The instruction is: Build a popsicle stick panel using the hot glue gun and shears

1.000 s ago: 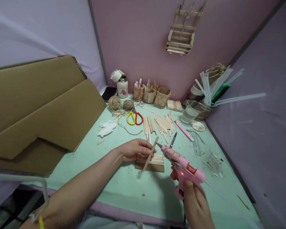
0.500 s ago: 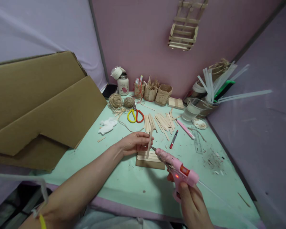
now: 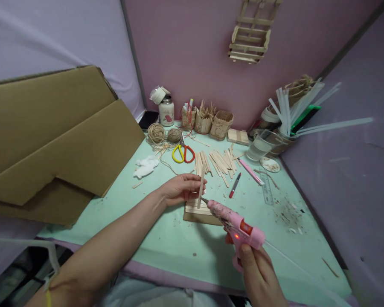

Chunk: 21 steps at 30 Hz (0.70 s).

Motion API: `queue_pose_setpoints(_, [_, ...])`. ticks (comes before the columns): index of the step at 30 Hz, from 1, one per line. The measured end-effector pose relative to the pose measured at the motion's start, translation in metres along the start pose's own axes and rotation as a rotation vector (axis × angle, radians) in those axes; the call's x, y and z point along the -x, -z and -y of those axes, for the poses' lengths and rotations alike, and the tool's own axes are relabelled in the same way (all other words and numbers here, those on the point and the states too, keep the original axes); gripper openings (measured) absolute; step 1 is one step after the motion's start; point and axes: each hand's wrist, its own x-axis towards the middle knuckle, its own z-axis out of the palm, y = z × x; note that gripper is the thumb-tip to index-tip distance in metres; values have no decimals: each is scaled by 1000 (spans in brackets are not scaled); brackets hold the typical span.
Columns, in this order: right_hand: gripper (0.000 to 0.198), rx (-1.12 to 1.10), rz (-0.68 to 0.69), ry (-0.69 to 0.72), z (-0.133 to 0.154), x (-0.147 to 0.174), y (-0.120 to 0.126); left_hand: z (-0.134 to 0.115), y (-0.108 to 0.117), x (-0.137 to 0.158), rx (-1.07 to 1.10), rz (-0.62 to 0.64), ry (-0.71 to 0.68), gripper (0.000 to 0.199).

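Observation:
My left hand (image 3: pixel 183 189) pinches a wooden craft stick (image 3: pixel 201 184), held nearly upright. Below it on the table lies a small panel of craft sticks on a brown base (image 3: pixel 201 216). Fingers wrapped round its handle, my right hand (image 3: pixel 259 270) grips a pink hot glue gun (image 3: pixel 238 225) with a small light glowing orange on its side. The gun's metal nozzle points left and is at the lower part of the stick; whether it touches cannot be told. A clear glue stick trails from the gun's back end.
Loose craft sticks (image 3: pixel 222 162), scissors (image 3: pixel 183 153), a red pen (image 3: pixel 234 185) and a pink cutter (image 3: pixel 251 172) lie beyond my hands. Twine balls (image 3: pixel 156 133) and a bottle (image 3: pixel 167 111) stand behind. Cardboard (image 3: pixel 60 140) leans at left; a plastic cup (image 3: pixel 260 145) stands right.
The glue gun's nozzle has shifted slightly up and left along the craft stick. Both hands keep their holds. The whole view has shifted a little.

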Motion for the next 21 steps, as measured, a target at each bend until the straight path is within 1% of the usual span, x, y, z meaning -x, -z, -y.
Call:
queue_pose_setpoints(3, [44, -70, 13, -96, -2, 2, -1, -1, 0, 0, 2, 6, -3, 27])
queue_pose_setpoints(9, [44, -60, 23, -78, -4, 3, 0, 0, 1, -1, -8, 19, -37, 23])
queue_pose_setpoints(14, [46, 15, 37, -46, -6, 1, 3, 1, 3, -3, -8, 2, -59, 19])
queue_pose_setpoints(17, [47, 25, 38, -58, -9, 3, 5, 1, 5, -4, -4, -11, -62, 18])
queue_pose_setpoints(21, [51, 39, 56, -108, -17, 8, 11, 1, 6, -5, 25, -17, -67, 17])
